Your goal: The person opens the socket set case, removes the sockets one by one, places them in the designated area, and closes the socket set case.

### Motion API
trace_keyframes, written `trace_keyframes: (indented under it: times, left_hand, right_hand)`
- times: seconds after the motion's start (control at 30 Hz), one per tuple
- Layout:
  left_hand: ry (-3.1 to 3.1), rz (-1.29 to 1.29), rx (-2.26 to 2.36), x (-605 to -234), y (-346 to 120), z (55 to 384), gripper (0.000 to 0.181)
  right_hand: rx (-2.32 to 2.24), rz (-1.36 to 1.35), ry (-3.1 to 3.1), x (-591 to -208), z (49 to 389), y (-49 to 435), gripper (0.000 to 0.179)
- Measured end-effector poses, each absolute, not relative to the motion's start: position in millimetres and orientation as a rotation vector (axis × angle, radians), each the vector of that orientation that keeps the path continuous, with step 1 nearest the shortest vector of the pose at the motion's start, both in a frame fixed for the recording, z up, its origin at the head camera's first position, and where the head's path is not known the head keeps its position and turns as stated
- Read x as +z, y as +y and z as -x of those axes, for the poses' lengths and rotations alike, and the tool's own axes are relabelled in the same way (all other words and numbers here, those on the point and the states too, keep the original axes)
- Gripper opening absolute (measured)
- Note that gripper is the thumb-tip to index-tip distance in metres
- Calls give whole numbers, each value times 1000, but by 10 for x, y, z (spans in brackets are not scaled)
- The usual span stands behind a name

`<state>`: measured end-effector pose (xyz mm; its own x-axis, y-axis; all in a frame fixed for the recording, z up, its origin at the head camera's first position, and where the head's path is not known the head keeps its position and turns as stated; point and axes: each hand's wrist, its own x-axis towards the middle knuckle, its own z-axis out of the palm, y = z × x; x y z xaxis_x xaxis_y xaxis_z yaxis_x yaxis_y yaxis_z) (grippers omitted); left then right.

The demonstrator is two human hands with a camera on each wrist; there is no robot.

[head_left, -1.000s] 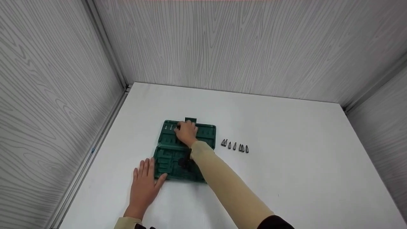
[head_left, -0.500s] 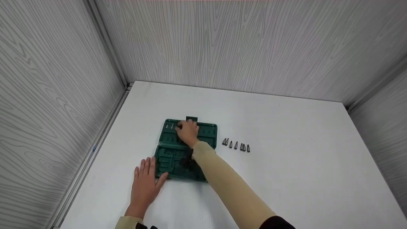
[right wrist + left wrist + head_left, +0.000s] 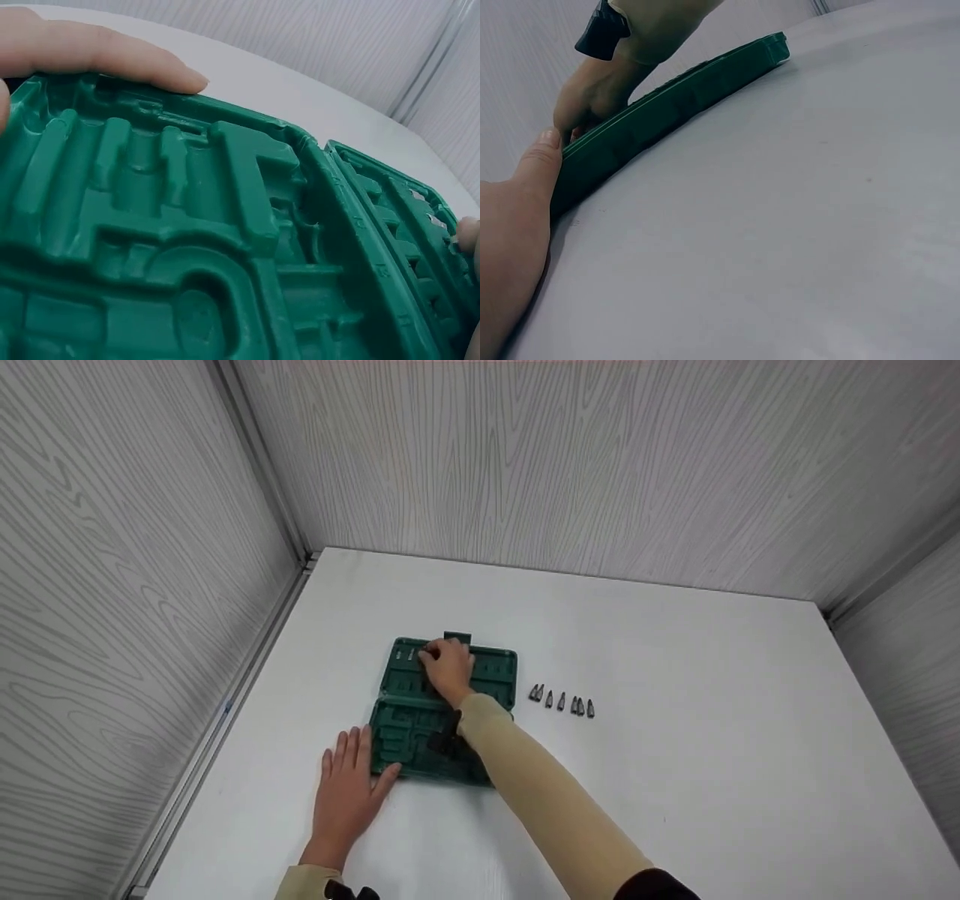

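Note:
An open green plastic tool case (image 3: pixel 390 700) with moulded slots lies flat on the white table. My left hand (image 3: pixel 345 795) is spread at its near left corner, fingers straight along the side, thumb on the front edge (image 3: pixel 630 139). Over the far half, my right hand (image 3: pixel 451 667) has thumb and fingers together low at a slot. They seem to pinch a small metal bit, mostly hidden by the fingers. Two silvery bits (image 3: pixel 437 221) sit in slots just left of those fingers. In the right wrist view, a left-hand finger (image 3: pixel 150 64) lies along the case rim.
Several loose dark metal bits (image 3: pixel 561 702) lie in a row on the table (image 3: pixel 675 697) to the right of the case. The case's latch flap (image 3: pixel 457 637) sticks out at the far edge. Wood-grain panels (image 3: pixel 525 465) enclose the table at back and sides.
The whole scene has drifted slightly right and up in the head view. My right fingers remain at the same slot area, with only a slight shift; the left hand stays against the case.

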<state>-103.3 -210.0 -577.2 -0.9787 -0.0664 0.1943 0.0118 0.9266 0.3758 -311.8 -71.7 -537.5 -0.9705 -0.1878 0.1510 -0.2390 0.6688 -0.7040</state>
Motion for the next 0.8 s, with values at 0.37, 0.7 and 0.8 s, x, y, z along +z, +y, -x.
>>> trace_keyframes:
  times: [0.37,0.7,0.8]
  left_hand:
    - [-2843,-17,-552,-5789,-2117,1043,83]
    - [-2846,-22,-575,-5795,-2120,1077,84]
    - [-2849,-26,-583,-5811,-2121,1074,84]
  right_hand:
    - [1419,-458,-2692,-5335,3131,-579,19]
    - [1572,-513,-2599,-5251,3086,-429,18]
    - [1591,-516,-2585,-5264,3060,-372,18]
